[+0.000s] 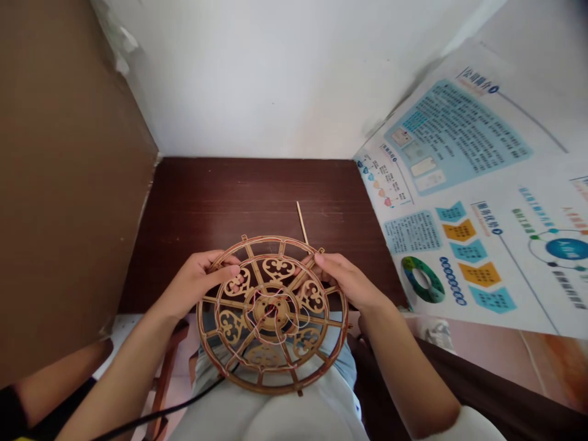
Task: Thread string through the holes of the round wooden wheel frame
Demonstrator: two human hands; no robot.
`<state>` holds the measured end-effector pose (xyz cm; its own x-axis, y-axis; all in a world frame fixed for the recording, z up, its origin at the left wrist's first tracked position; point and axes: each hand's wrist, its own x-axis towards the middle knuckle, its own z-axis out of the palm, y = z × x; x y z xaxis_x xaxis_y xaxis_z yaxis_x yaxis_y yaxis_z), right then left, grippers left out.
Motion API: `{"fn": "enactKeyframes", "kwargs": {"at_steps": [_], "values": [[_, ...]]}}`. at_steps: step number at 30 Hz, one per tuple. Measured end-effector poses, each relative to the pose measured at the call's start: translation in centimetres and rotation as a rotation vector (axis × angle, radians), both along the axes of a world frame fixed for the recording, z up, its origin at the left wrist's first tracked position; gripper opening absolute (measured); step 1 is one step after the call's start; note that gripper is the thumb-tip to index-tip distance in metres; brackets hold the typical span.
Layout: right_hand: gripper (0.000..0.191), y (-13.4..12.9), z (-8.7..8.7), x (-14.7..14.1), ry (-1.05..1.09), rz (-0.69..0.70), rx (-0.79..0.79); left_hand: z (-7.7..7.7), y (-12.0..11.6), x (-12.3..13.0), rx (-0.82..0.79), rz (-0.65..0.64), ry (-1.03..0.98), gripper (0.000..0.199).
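Both hands hold a round, gold-brown openwork frame [273, 285] with spokes, heart-shaped scrollwork and thin wires around its centre. It is tilted over the near edge of the table and my lap. My left hand [209, 275] grips the upper left rim, its thumb on top and other fingers partly behind. At the upper right rim, my right hand [340, 275] pinches the frame near a small tab, with fingers seen through the gaps underneath. A thin pale stick [302, 222] lies on the table just beyond the frame.
The dark brown table [206, 196] meets a white wall behind. A brown panel [59, 153] stands at the left, a printed poster board [468, 153] at the right. A black cable [169, 409] runs from the frame to the lower left, near another person's arm [64, 380].
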<state>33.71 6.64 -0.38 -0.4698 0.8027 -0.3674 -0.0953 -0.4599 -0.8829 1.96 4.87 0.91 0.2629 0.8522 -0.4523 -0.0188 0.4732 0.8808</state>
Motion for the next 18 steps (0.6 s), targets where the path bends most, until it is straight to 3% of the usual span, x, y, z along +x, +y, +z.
{"fn": "enactKeyframes", "kwargs": {"at_steps": [5,12,18], "values": [[0.05,0.3,-0.2,0.1,0.044,-0.045,-0.022,-0.6,0.4,-0.5,-0.008,0.086,-0.048,0.032],[0.041,0.6,-0.5,0.1,0.1,-0.265,-0.01,-1.0,1.7,-1.1,-0.015,0.17,-0.139,0.044],[0.042,1.4,-1.4,0.4,0.157,-0.45,0.041,-1.4,0.9,-0.8,0.031,0.288,-0.192,0.046]]}}
